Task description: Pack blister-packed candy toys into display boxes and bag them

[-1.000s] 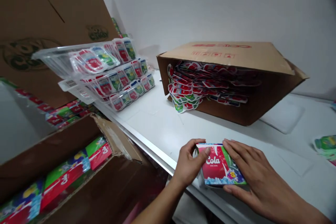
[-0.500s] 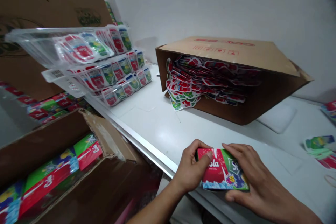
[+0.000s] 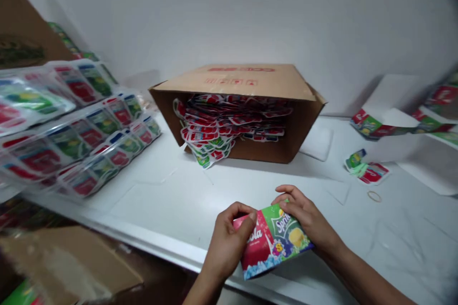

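Both my hands hold a small flat packet printed red with "Cola" and green with "Sprite", just above the front edge of the white table. My left hand grips its left end with thumb on top. My right hand wraps fingers round its far right edge. The packet is tilted, its near corner lowest.
A cardboard box lies on its side behind my hands, stuffed with red and green labels. Clear trays of packets stack at the left. Loose packets, a rubber band and printed boxes lie right. An open carton sits below left.
The view has swung right, so the trays and carton slid left. My hands lifted and tilted the packet; my right hand shifted from lying over it to gripping its far edge.
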`<state>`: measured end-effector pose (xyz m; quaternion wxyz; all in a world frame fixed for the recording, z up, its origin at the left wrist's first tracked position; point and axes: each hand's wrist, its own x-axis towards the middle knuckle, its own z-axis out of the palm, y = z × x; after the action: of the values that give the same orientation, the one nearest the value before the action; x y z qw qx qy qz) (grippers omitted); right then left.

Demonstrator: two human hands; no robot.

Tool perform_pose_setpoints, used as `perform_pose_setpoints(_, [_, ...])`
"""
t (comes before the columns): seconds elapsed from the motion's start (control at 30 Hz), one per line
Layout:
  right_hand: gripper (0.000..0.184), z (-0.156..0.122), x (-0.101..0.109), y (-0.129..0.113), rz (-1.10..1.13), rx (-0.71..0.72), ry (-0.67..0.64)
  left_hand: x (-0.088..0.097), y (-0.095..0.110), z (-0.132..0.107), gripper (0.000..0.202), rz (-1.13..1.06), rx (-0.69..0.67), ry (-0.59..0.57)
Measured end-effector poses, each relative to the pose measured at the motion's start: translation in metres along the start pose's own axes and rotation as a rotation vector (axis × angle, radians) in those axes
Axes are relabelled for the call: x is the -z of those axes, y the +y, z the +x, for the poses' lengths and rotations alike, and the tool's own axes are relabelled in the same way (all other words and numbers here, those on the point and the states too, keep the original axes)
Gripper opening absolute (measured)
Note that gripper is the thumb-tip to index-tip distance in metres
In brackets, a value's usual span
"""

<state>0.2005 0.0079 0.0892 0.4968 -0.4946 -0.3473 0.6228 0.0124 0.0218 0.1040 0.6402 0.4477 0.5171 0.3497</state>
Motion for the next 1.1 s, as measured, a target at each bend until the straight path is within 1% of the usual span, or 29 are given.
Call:
perform_pose_setpoints(0.07, [0.039, 0.001, -0.001, 0.0, -0.007, 0.054, 0.002, 0.002, 0.011, 0.007, 0.044, 0.141, 0.001, -0.067])
perform_pose_setpoints(0.13, [0.041, 0.001, -0.001, 0.001, -0.012, 0.089, 0.003, 0.0, 0.021, 0.013, 0.049, 0.242, 0.006, -0.21])
perform_pose_setpoints(0.2, [0.043, 0.0, 0.002, 0.002, -0.013, 0.118, 0.001, -0.003, 0.029, 0.015, 0.048, 0.268, 0.017, -0.378])
perform_pose_setpoints(0.23, [0.044, 0.0, 0.005, 0.002, -0.021, 0.133, -0.002, -0.005, 0.032, 0.016, 0.048, 0.259, 0.024, -0.44])
perform_pose_setpoints(0.27, [0.044, 0.0, 0.008, 0.003, -0.04, 0.149, -0.007, -0.007, 0.033, 0.017, 0.048, 0.244, 0.03, -0.473])
perform_pose_setpoints(0.37, [0.039, 0.001, 0.019, 0.008, -0.118, 0.132, -0.075, -0.01, 0.032, 0.018, 0.05, 0.211, 0.057, -0.464])
perform_pose_setpoints(0.43, [0.041, 0.002, 0.022, 0.013, -0.134, 0.095, -0.105, -0.011, 0.03, 0.019, 0.05, 0.203, 0.065, -0.444])
perform_pose_setpoints(0.5, [0.045, 0.002, 0.02, 0.02, -0.102, 0.093, -0.079, -0.011, 0.029, 0.02, 0.048, 0.21, 0.064, -0.417])
perform_pose_setpoints(0.57, [0.043, 0.002, 0.016, 0.026, -0.073, 0.14, -0.028, -0.013, 0.028, 0.019, 0.047, 0.219, 0.056, -0.38])
perform_pose_setpoints(0.63, [0.042, 0.006, 0.019, 0.027, -0.108, 0.211, -0.005, -0.014, 0.027, 0.019, 0.047, 0.213, 0.057, -0.344])
perform_pose_setpoints(0.67, [0.043, 0.012, 0.027, 0.025, -0.164, 0.254, 0.02, -0.015, 0.026, 0.019, 0.048, 0.202, 0.067, -0.324])
perform_pose_setpoints(0.73, [0.048, 0.03, 0.054, 0.015, -0.384, 0.332, 0.168, -0.015, 0.025, 0.021, 0.05, 0.168, 0.101, -0.281])
perform_pose_setpoints(0.77, [0.051, 0.044, 0.073, 0.007, -0.518, 0.353, 0.295, -0.015, 0.024, 0.022, 0.05, 0.154, 0.118, -0.26])
perform_pose_setpoints(0.8, [0.051, 0.06, 0.094, -0.002, -0.716, 0.355, 0.475, -0.015, 0.024, 0.023, 0.05, 0.145, 0.132, -0.245])
perform_pose_setpoints(0.83, [0.048, 0.077, 0.116, -0.012, -0.791, 0.346, 0.58, -0.015, 0.025, 0.024, 0.049, 0.143, 0.142, -0.239])
perform_pose_setpoints(0.87, [0.044, 0.095, 0.136, -0.021, -0.839, 0.337, 0.634, -0.015, 0.026, 0.026, 0.049, 0.151, 0.147, -0.242])
perform_pose_setpoints(0.93, [0.039, 0.129, 0.17, -0.036, -0.947, 0.315, 0.698, -0.014, 0.032, 0.029, 0.048, 0.203, 0.162, -0.264])
perform_pose_setpoints(0.97, [0.039, 0.143, 0.181, -0.04, -0.997, 0.302, 0.707, -0.014, 0.035, 0.029, 0.049, 0.24, 0.175, -0.278])
perform_pose_setpoints(1.03, [0.038, 0.166, 0.195, -0.04, -1.085, 0.261, 0.709, -0.014, 0.042, 0.03, 0.05, 0.313, 0.199, -0.288])
perform_pose_setpoints(1.1, [0.032, 0.179, 0.2, -0.035, -1.15, 0.213, 0.707, -0.014, 0.046, 0.03, 0.05, 0.356, 0.201, -0.277])
